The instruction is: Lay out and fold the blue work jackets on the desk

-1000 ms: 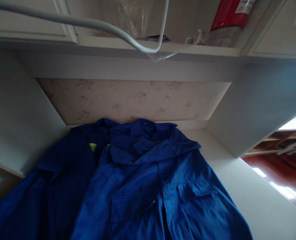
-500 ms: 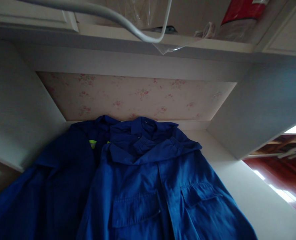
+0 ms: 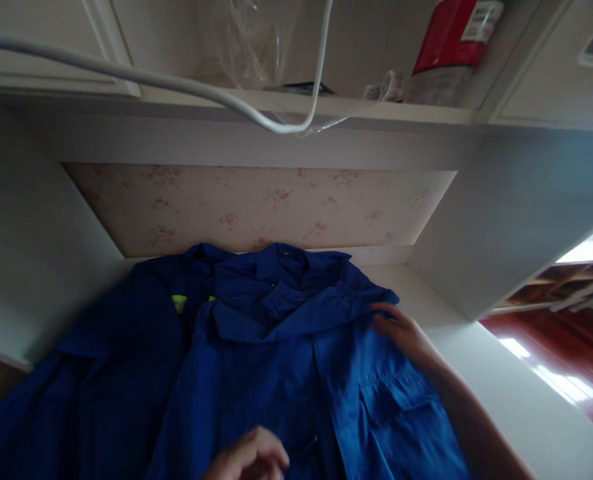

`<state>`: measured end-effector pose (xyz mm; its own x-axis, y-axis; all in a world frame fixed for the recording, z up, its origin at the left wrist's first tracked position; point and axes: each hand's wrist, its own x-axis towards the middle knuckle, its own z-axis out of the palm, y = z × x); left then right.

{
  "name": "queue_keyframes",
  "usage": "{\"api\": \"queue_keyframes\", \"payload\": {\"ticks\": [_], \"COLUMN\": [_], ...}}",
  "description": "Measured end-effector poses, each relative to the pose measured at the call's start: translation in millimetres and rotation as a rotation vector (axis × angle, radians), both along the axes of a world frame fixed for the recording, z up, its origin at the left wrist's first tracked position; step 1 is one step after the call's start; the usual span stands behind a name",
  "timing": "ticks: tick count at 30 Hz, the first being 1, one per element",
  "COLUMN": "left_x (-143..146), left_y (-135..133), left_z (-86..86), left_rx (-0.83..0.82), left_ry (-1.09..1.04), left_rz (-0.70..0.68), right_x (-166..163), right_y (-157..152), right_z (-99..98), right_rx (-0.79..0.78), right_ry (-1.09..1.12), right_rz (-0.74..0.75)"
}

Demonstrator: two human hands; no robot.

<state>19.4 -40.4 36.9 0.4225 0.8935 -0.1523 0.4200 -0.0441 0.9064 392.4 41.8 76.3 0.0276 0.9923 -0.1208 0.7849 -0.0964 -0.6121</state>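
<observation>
Blue work clothes lie spread on a white surface. On top is a blue garment [image 3: 286,373] with flap pockets and a gathered band along its upper edge. Beneath and to the left lies a blue jacket [image 3: 126,347] with a collar and yellow-green strips. My right hand [image 3: 401,330] is at the top garment's upper right corner, fingers stretched out and apart, slightly blurred; whether they touch the cloth is unclear. Low in the picture, my left hand [image 3: 251,457] hovers over the garment's left pocket area, fingers loosely bent with nothing visible in them.
Above hangs a shelf [image 3: 176,100] with a red package [image 3: 446,37] and clear plastic [image 3: 251,47]. A white cable [image 3: 216,93] loops in front of it. Pale side panels [image 3: 516,220] flank the surface. Reddish flooring [image 3: 541,340] shows at right.
Both my hands have come into view: the right from the lower right up to the garment's corner, the left from the bottom edge. The view has tilted up slightly. The clothes lie much as before.
</observation>
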Motion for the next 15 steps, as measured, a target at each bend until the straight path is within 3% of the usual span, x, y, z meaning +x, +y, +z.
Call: {"api": "queue_keyframes", "payload": {"ticks": [2,6,10,13,15], "left_x": [12,50,74,56,20], "left_y": [3,64,106,106,102], "left_z": [13.0,15.3,-1.5,1.3,15.5], "left_rx": [0.157,0.530,0.524,0.544,0.571], "left_ry": [0.013,0.244,0.404,0.355,0.319], "left_rz": [0.079,0.266,0.243,0.227,0.290], "right_x": [6,-13,-53,-74,-79], "right_y": [44,81,86,91,99], "right_z": [-6.8,-25.3,-33.3,-29.9,-27.1], "right_rx": [0.039,0.074,0.172,0.221,0.149], "right_ry": [-0.141,-0.293,-0.377,-0.304,-0.093], "right_rz": [-0.171,-0.163,-0.042,0.080,0.145]}}
